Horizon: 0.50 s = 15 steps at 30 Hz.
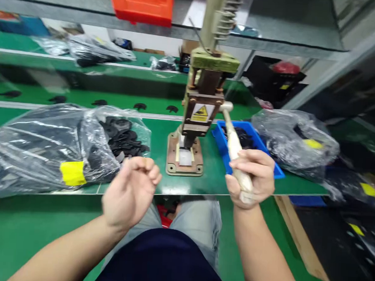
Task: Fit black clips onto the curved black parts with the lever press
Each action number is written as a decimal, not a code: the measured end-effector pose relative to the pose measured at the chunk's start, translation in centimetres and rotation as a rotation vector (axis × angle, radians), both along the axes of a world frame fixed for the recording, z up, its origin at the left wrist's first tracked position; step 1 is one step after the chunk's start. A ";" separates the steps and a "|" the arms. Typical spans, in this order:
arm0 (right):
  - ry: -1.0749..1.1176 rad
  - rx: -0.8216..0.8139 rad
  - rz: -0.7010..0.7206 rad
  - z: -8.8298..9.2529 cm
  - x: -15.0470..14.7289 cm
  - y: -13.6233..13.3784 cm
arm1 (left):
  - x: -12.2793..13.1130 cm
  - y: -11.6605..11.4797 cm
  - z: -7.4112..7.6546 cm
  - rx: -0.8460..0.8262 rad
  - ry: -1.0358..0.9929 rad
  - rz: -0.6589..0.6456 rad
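Note:
A hand press (198,112) with a yellow warning label stands on a brown base plate (184,159) on the green bench. Its pale lever handle (233,144) slopes down toward me, and my right hand (252,178) is wrapped round its lower end. My left hand (132,192) hovers near the bench's front edge, left of the press, fingers curled loosely inward; I cannot make out anything in them. It is nearest to a clear plastic bag of black parts (122,137).
A large plastic bag with a yellow tag (34,150) lies at the left. A blue tray (224,150) with black parts sits right of the press, beside another bag (296,141). Black parts (139,106) lie on the belt behind. An orange bin (142,6) sits on the shelf above.

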State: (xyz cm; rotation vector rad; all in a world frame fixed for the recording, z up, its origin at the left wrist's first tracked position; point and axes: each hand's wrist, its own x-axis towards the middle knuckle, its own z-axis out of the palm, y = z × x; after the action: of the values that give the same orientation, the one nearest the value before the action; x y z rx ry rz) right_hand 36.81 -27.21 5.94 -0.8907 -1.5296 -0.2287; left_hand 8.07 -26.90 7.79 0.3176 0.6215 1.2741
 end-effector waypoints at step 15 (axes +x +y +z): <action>0.000 0.076 0.109 0.6 -1.0 2.0 | 0.1 1.0 -3.7 -0.110 -0.149 -0.088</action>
State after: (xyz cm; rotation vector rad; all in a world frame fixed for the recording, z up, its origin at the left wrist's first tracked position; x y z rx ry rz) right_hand 35.86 -25.19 6.50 -0.7452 -1.5548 -0.2062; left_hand 8.22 -25.94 4.08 0.1555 0.5417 1.1631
